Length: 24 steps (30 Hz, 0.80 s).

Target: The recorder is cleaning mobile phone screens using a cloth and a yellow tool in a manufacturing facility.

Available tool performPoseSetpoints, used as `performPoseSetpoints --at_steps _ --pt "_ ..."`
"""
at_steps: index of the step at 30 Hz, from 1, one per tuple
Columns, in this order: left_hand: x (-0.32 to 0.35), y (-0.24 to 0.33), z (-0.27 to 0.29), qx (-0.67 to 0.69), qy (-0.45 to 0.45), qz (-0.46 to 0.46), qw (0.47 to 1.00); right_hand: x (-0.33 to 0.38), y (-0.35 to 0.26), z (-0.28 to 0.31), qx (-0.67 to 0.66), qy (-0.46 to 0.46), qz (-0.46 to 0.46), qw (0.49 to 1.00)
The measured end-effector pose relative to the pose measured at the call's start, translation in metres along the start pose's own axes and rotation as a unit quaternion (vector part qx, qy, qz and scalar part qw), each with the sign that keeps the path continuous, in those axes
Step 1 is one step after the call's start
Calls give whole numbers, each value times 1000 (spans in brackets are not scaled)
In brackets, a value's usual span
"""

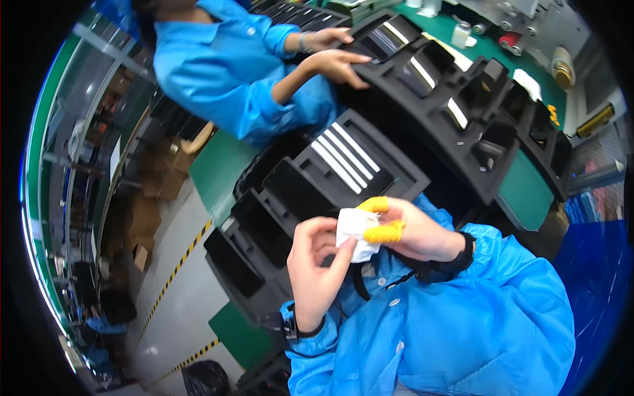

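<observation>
I hold a small white wipe (356,231) in front of my chest, above black trays (343,165). My right hand (413,231) pinches it with yellow-capped fingertips (383,233); my left hand (317,270) pinches its lower edge. It looks soft, light, limp; best gripped by its edges.

White cloth (355,232) partly hidden from me behind left hand (316,264) and right hand (413,231), co-worker's head cut off at top edge, far bench items too small to identify, left-side shelving blurred
</observation>
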<state>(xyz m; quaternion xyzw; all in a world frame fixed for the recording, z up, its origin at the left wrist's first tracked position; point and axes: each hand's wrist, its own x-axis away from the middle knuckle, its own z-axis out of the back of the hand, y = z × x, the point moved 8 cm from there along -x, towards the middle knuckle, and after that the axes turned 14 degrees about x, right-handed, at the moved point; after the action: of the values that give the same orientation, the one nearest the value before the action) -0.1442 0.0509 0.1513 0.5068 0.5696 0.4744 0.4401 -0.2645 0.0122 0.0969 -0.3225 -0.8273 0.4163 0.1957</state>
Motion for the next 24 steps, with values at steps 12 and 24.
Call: performPoseSetpoints --at_steps 12,24 --pt "-32 -21 -54 -63 -51 -60 995 86 -189 151 362 269 161 878" --pt "-68 -53 -45 -123 103 86 983 -43 -421 537 677 566 162 442"
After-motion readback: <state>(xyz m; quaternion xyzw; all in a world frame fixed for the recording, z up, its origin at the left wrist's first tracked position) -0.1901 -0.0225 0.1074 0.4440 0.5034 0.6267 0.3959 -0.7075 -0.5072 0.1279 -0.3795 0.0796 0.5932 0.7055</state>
